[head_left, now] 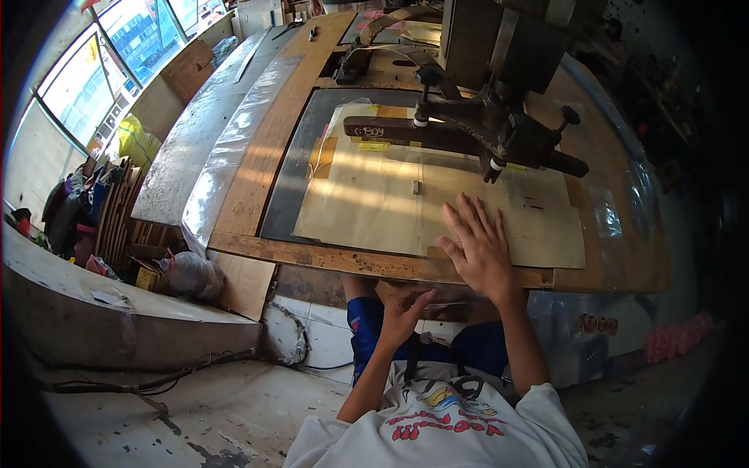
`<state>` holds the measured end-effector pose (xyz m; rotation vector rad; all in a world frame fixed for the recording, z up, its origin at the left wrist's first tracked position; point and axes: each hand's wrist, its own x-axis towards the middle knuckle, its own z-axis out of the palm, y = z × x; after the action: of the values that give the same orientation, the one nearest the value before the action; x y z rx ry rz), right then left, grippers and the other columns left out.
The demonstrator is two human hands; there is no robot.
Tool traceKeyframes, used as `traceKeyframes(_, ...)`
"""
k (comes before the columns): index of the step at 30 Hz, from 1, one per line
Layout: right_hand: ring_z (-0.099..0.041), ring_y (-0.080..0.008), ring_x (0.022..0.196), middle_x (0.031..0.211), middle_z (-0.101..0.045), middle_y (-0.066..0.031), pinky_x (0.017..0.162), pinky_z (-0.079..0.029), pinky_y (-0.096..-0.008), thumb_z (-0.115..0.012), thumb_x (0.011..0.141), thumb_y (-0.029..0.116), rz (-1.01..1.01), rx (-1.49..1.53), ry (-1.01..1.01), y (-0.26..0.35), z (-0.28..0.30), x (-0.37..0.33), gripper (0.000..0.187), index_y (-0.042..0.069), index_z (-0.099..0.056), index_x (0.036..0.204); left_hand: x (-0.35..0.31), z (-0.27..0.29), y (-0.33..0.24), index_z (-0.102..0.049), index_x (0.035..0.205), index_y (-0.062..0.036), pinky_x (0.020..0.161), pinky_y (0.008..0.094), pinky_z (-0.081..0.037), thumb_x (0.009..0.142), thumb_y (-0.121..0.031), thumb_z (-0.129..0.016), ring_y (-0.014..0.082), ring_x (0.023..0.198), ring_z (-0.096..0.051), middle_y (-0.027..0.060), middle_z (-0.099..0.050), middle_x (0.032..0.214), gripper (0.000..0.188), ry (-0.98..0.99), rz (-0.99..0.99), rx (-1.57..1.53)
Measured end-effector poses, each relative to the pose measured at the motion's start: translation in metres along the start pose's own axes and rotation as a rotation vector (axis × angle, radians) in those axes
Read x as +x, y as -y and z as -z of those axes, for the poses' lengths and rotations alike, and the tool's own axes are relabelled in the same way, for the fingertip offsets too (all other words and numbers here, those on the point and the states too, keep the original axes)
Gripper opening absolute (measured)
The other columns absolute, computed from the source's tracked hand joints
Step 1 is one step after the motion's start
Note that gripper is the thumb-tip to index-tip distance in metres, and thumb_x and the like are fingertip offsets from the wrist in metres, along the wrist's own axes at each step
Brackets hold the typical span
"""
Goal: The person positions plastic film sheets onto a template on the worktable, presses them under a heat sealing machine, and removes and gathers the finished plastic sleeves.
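Observation:
My right hand (480, 253) lies on the near right part of a large cream sheet (359, 207), fingers stretched out and spread. Just below the table's wooden front edge is my left hand (406, 312), its thumb apart from the other fingers; they show only in part, and I see nothing held in them. A small metal-looking piece (416, 187) rests near the middle of the sheet. Over the sheet's far side hangs a dark machine head (499, 125) with a long bar (390, 131) and knobbed screws. Yellow-brown tape (321, 156) is stuck along the sheet's left side.
Around a dark plate (285, 207) runs a wooden tabletop (253, 175), with clear plastic (226, 164) along its left part. Stacked boards (117, 210), a yellow bag (139, 140) and a clear plastic jug (193, 274) stand at the left. Cables (156, 384) run along the lower left.

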<state>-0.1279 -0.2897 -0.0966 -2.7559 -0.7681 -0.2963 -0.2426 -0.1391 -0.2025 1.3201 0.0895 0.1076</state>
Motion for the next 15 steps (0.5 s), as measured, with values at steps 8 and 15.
traceKeyframes(8,-0.028,-0.0337,0.147,0.158,-0.034,-0.0142,0.119,-0.013,-0.0602,-0.044,0.101,0.050,-0.058,-0.013,-0.033,0.006,-0.013,0.013,0.058,0.016,-0.045,0.148,-0.010,0.031,0.048,-0.074,0.105,-0.0012,0.079,0.0276,-0.052,0.090,-0.012,-0.071,0.0112,0.086,-0.066,0.0092,-0.074,0.094,0.019,0.080,-0.002,0.256)
traceKeyframes(15,-0.028,-0.0346,0.147,0.157,-0.034,-0.0157,0.120,-0.016,-0.0572,-0.046,0.100,0.048,-0.051,0.029,-0.016,0.003,-0.006,0.017,0.057,0.015,-0.046,0.147,-0.012,0.037,0.052,-0.074,0.107,-0.0006,0.078,0.0274,-0.052,0.091,-0.012,-0.071,0.0122,0.085,-0.067,0.0097,-0.075,0.093,0.020,0.122,0.058,0.263)
